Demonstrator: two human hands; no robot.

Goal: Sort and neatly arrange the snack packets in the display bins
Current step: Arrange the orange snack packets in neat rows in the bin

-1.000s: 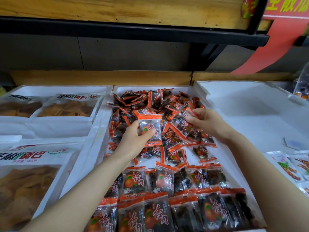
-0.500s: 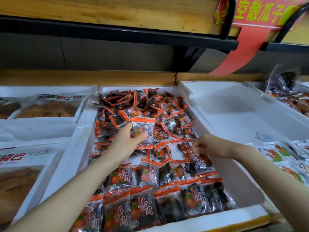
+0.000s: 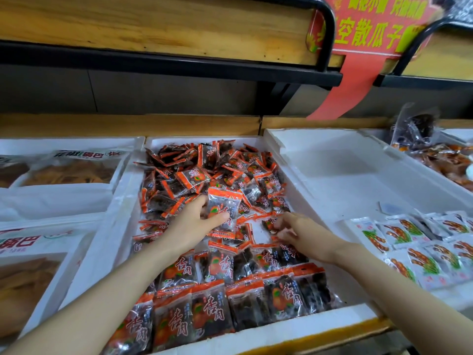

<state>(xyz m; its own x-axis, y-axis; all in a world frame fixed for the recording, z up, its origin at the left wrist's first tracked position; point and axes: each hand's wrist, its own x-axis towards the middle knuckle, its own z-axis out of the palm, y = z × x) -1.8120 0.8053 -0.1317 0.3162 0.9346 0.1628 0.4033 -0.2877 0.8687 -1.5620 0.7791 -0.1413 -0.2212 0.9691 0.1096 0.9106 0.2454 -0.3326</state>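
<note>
Packet up in the left hand: the grip is closed on it, thumb across the clear front, fingers behind, orange strip on top. The packet stands upright just above the pile.

Over to the right hand: its fingers curl down onto a small dark packet lying in the bin and touch it. Whether that grip has actually caught hold cannot be told from this angle.

Both hands work over the middle bin, a white foam box. At its back, a loose heap of the same orange-and-dark packets lies jumbled, pointing every way. At its front, nearer the person, neat rows of them lie overlapping, orange strips upward, red characters readable. The held packet sits between heap and rows.

To the right, a second white bin carries green-and-orange packets at its near end. To the left, two bins hold large bags of golden crisps. Above runs a wooden shelf with a black rail, and a red sign hangs at upper right.
</note>
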